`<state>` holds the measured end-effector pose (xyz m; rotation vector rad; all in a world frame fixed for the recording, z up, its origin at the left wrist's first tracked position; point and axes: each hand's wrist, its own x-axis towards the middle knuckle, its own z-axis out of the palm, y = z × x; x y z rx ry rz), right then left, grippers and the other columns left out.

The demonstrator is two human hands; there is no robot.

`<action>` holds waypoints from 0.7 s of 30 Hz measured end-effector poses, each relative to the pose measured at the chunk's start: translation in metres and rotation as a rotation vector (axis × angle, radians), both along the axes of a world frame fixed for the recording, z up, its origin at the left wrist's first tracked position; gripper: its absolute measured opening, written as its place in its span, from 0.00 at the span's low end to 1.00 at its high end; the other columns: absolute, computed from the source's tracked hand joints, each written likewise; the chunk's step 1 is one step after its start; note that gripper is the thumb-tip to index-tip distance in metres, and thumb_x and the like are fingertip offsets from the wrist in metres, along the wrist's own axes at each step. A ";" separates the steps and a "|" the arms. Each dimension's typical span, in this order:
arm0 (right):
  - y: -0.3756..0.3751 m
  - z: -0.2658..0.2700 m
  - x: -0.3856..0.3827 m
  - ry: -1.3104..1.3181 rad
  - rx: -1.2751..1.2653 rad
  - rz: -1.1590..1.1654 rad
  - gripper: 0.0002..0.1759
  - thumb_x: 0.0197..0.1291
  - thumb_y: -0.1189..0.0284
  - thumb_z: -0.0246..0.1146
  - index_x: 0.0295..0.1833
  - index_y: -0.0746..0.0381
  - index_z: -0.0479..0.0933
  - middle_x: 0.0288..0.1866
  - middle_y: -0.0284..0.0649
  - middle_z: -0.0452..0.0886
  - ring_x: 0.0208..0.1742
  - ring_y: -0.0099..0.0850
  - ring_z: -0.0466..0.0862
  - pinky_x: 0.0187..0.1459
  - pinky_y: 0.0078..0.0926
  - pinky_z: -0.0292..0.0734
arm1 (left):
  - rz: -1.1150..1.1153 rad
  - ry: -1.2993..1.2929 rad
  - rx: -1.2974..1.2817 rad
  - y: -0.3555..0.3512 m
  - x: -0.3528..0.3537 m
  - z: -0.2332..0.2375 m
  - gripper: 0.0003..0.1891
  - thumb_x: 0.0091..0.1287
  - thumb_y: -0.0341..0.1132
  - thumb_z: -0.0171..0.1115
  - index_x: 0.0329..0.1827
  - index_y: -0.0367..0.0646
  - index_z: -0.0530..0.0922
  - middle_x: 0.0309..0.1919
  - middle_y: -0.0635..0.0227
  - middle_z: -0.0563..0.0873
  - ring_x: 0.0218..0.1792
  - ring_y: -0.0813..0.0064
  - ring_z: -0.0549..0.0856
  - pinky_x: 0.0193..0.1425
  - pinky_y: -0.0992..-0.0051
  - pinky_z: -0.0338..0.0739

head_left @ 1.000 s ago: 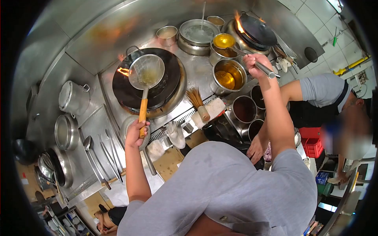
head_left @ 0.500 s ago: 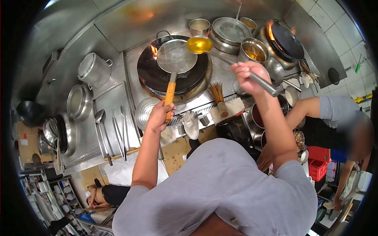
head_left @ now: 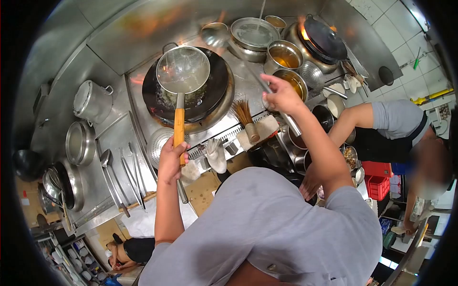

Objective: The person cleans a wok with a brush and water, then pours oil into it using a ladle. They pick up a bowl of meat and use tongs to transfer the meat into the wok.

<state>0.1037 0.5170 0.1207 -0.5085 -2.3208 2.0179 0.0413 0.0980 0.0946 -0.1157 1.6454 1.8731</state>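
Over the wok [head_left: 215,90], strainer [head_left: 182,70], its handle clenched in left grip [head_left: 171,159], right grip [head_left: 281,95] clenching ladle [head_left: 213,34].

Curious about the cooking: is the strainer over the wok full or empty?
Looks empty: the strainer, held by the left hand over the wok, shows only bare mesh, nothing heaped in it.

Your left hand [head_left: 171,159] is out in front at the end of a nearly straight, bare arm, fingers [head_left: 171,147] wrapped shut in a firm fist. Your right hand [head_left: 281,95] reaches farther forward, the arm stretched out from the shoulder and the forearm angled inward, fingers curled closed in a grip. The two hands are well apart.
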 end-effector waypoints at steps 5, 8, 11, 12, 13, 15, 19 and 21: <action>0.049 -0.010 0.002 -0.015 0.807 -0.326 0.35 0.57 0.79 0.62 0.75 0.63 0.75 0.57 0.60 0.88 0.59 0.54 0.88 0.62 0.43 0.81 | 0.000 -0.018 0.055 -0.002 0.003 0.003 0.24 0.76 0.27 0.63 0.74 0.37 0.72 0.40 0.66 0.85 0.26 0.83 0.79 0.28 0.82 0.77; 0.068 -0.004 -0.011 -0.241 0.768 -0.389 0.31 0.55 0.79 0.61 0.69 0.65 0.78 0.57 0.61 0.87 0.62 0.58 0.85 0.64 0.45 0.79 | 0.007 -0.031 0.065 0.002 0.008 0.005 0.23 0.76 0.27 0.63 0.73 0.37 0.72 0.40 0.66 0.85 0.26 0.83 0.79 0.28 0.82 0.77; 0.129 -0.041 -0.032 -0.167 0.881 -0.441 0.22 0.56 0.79 0.61 0.58 0.69 0.81 0.49 0.59 0.90 0.50 0.56 0.90 0.52 0.47 0.83 | -0.010 -0.044 0.064 0.005 0.008 0.003 0.23 0.75 0.27 0.63 0.72 0.38 0.73 0.40 0.66 0.85 0.26 0.83 0.79 0.28 0.82 0.76; 0.139 -0.038 -0.037 -0.273 0.610 -0.385 0.18 0.56 0.80 0.61 0.54 0.70 0.81 0.43 0.53 0.89 0.41 0.47 0.88 0.43 0.44 0.82 | -0.010 -0.042 0.064 0.006 0.008 0.003 0.23 0.75 0.27 0.63 0.72 0.38 0.73 0.40 0.66 0.85 0.26 0.83 0.79 0.28 0.82 0.76; 0.150 -0.037 -0.040 -0.372 0.338 -0.324 0.15 0.56 0.81 0.61 0.50 0.71 0.81 0.38 0.47 0.88 0.31 0.38 0.87 0.34 0.40 0.81 | -0.016 -0.046 0.060 0.007 0.008 0.003 0.22 0.75 0.27 0.63 0.71 0.37 0.73 0.40 0.66 0.85 0.26 0.83 0.79 0.27 0.82 0.76; 0.172 -0.040 -0.040 -0.288 -0.097 -0.345 0.09 0.60 0.81 0.59 0.46 0.70 0.78 0.36 0.45 0.84 0.28 0.35 0.83 0.30 0.34 0.78 | -0.022 -0.049 0.059 0.010 0.009 0.003 0.22 0.75 0.27 0.63 0.71 0.37 0.73 0.40 0.66 0.85 0.26 0.83 0.79 0.27 0.81 0.77; 0.207 -0.043 -0.026 -0.052 -1.055 -0.392 0.06 0.70 0.82 0.52 0.37 0.66 0.66 0.29 0.38 0.71 0.22 0.25 0.71 0.23 0.18 0.72 | -0.030 -0.052 0.042 0.015 0.010 0.009 0.23 0.76 0.26 0.61 0.73 0.36 0.72 0.39 0.67 0.85 0.25 0.86 0.78 0.26 0.84 0.76; 0.210 -0.040 -0.010 0.124 -1.243 -0.427 0.05 0.72 0.83 0.51 0.39 0.68 0.66 0.30 0.40 0.72 0.24 0.25 0.72 0.24 0.19 0.74 | -0.038 -0.057 0.034 0.013 0.010 0.008 0.24 0.76 0.26 0.61 0.74 0.36 0.72 0.39 0.67 0.85 0.25 0.86 0.78 0.26 0.84 0.76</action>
